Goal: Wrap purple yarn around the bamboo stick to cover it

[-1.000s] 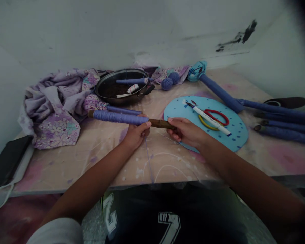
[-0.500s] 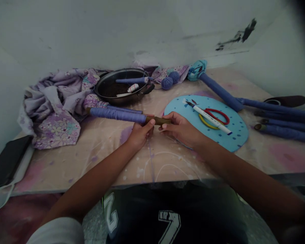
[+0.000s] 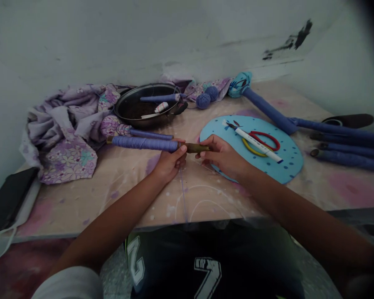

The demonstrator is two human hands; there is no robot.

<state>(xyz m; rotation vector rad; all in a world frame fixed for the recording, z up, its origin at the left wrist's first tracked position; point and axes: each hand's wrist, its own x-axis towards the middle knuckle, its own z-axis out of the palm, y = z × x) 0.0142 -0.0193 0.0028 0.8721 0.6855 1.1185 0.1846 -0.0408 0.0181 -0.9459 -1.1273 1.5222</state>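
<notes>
A brown stick (image 3: 191,148), most of its length wound with purple-blue yarn (image 3: 143,143), lies level across both hands above the table. My left hand (image 3: 169,165) closes around it where the winding ends, thumb along the top. The fingers of my right hand (image 3: 220,153) pinch the bare right end. From my left hand a yarn strand (image 3: 183,193) runs down over the table's front edge. Behind the stick's left part lies another yarn-wrapped stick (image 3: 151,133), partly hidden.
Flowered cloth (image 3: 67,137) lies bunched at left, near a dark phone-like object (image 3: 11,199). A black pan (image 3: 143,122) and yarn balls (image 3: 203,101) stand behind. At right, a blue spotted mat (image 3: 286,166) bears a white marker (image 3: 258,144); several wrapped sticks (image 3: 352,162) lie beyond.
The view has shifted very slightly. Both hands keep their hold, and the stick seems turned a little about its length.
</notes>
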